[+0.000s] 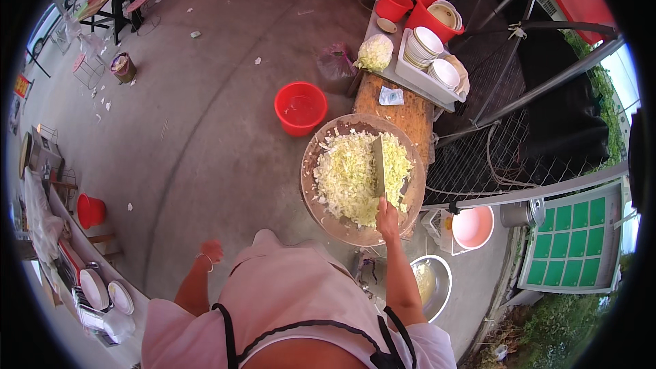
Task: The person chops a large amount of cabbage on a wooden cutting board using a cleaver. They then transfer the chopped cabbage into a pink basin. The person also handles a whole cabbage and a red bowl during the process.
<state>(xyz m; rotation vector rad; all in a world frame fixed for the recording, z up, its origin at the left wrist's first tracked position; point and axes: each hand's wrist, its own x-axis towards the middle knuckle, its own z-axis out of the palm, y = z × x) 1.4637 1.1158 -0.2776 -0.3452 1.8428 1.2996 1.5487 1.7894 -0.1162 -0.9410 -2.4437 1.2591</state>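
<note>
My right hand (388, 219) grips the handle of a cleaver (379, 166), its blade standing in a heap of finely chopped cabbage (343, 171). The pale green and white bits cover much of a large round chopping board (313, 200), on both sides of the blade. My left hand (211, 250), with a bracelet at the wrist, hangs away from the board over the floor, and nothing shows in it; its fingers look curled and small. A whole or partly cut cabbage (375, 53) lies on the table beyond the board.
A wooden bench (410, 107) runs behind the board, with a small packet (391, 96) on it. A white bin (435, 79) holds stacked bowls. One red bucket (301, 107) stands on the floor left of the board; a metal basin (441, 287) is at lower right, beside my right arm.
</note>
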